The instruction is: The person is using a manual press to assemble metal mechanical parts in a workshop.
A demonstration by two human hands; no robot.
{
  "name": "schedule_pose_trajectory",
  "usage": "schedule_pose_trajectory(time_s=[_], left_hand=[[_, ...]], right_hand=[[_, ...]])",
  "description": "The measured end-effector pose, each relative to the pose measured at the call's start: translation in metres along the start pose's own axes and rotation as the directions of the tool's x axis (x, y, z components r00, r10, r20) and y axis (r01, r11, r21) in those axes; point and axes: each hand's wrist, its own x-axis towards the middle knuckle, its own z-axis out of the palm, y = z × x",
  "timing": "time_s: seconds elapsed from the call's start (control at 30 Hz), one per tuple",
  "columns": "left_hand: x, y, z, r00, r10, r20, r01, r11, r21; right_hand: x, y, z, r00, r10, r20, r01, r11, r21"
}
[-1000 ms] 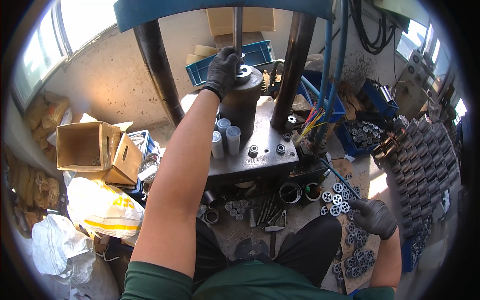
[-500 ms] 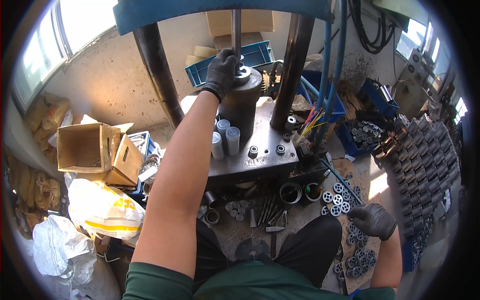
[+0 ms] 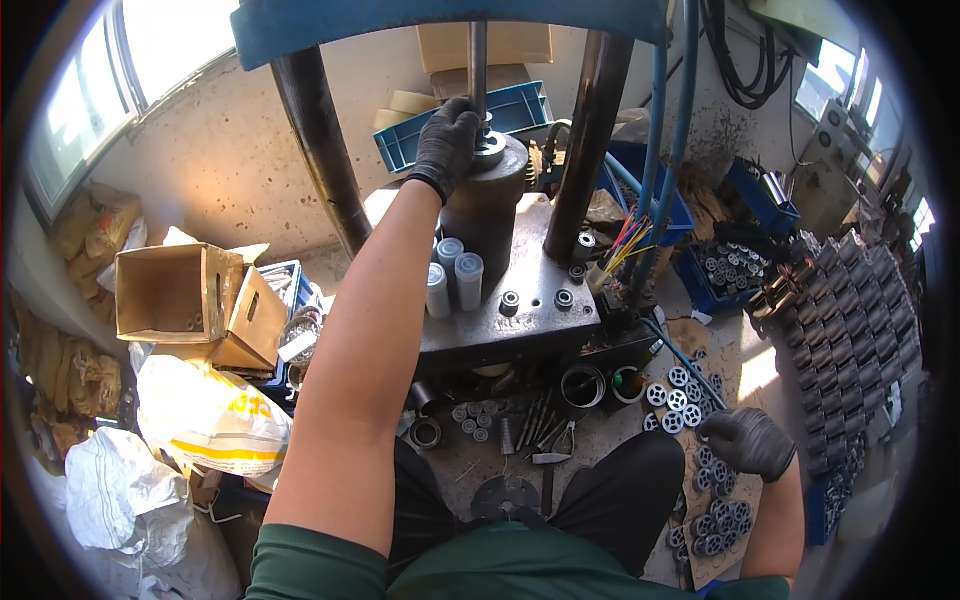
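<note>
My left hand [image 3: 447,140], in a dark glove, reaches to the top of a dark metal cylinder [image 3: 483,210] on the press. Its fingers are curled beside the vertical press rod [image 3: 478,65], next to a metal ring-shaped part [image 3: 489,150] on the cylinder's top. What lies within those fingers is hidden. Low at the right, my gloved right hand [image 3: 752,443] is closed around the end of a thin blue lever [image 3: 687,366], which slants up towards the press. Several grey tubes [image 3: 468,280] stand on the press plate [image 3: 530,325], left of the cylinder.
Dark press columns [image 3: 590,140] flank the cylinder under a blue crossbeam [image 3: 450,25]. Spoked metal wheels [image 3: 677,400] lie on the floor near my right hand. Stacked dark metal sleeves [image 3: 850,340] rise at far right. Cardboard boxes [image 3: 170,290] and sacks [image 3: 210,415] are at left.
The view has shifted very slightly. Both hands keep their places, the left at the cylinder's top and the right on the lever.
</note>
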Motion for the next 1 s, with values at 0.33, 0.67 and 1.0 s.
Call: schedule_pose_trajectory(time_s=[0.33,0.67,1.0], left_hand=[[-0.003,0.001,-0.001,1.000,0.009,0.002,-0.009,0.997,0.073],[0.001,0.000,-0.001,1.000,0.011,0.009,-0.012,0.994,0.105],[0.003,-0.008,-0.008,1.000,-0.005,0.002,0.005,1.000,-0.019]], right_hand=[[0.004,-0.016,-0.008,0.986,0.158,-0.052,-0.150,0.980,0.133],[0.020,-0.011,-0.024,0.912,0.165,-0.376,-0.148,0.986,0.073],[0.145,0.023,-0.120,0.493,-0.024,-0.870,0.044,0.999,-0.003]])
